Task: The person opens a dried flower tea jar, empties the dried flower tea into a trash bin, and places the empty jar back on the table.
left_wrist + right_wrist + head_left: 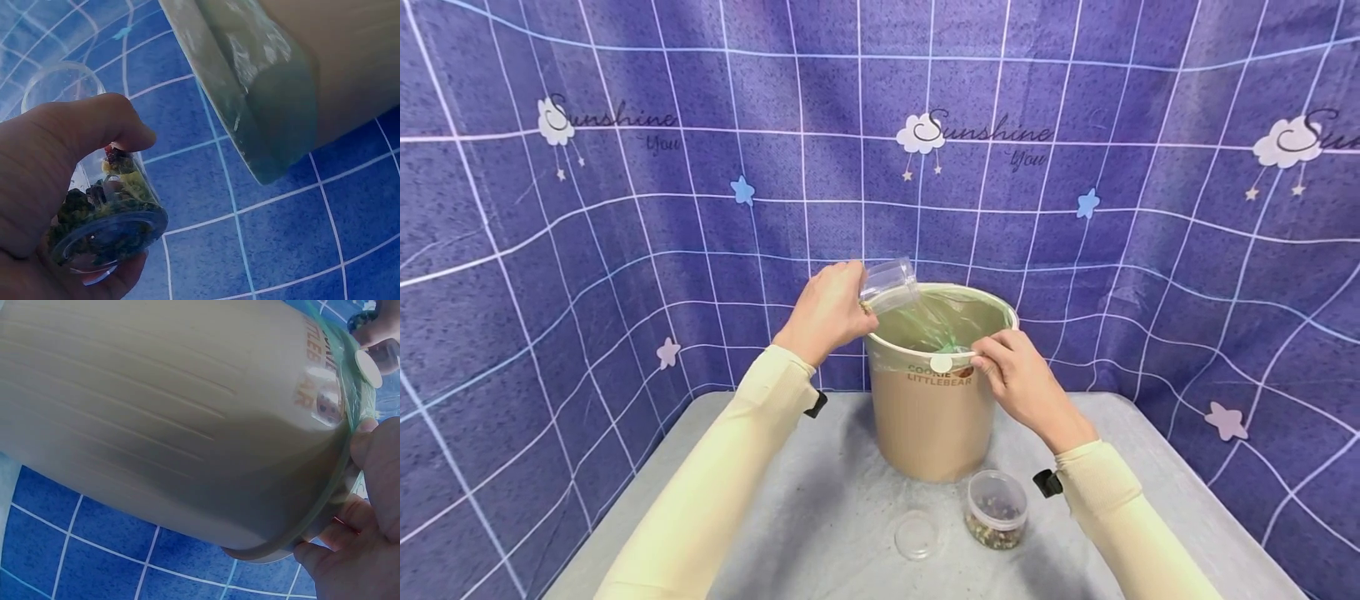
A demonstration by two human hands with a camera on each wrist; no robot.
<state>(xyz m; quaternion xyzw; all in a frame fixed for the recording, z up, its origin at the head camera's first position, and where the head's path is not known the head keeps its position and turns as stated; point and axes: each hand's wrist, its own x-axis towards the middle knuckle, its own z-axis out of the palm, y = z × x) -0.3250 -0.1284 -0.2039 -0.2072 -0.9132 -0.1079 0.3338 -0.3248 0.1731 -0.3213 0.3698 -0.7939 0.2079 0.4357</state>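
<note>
My left hand (829,307) grips a clear plastic jar (891,282), tilted with its mouth toward a beige trash bin (934,429). Dried greenish plant bits with a few red pieces (119,162) lie toward the jar's base in the left wrist view. A translucent green trash bag (936,317) lines the bin and folds over its rim. My right hand (1026,385) holds the bin's near right rim, thumb outside at the bag's edge and some fingers hidden inside, as the right wrist view (384,500) shows.
In front of the bin, a second clear jar (996,510) stands partly filled with similar dried bits. To its left a round clear lid (916,534) lies flat on the grey table (827,508). A blue-purple gridded curtain (820,167) surrounds the table's back and sides.
</note>
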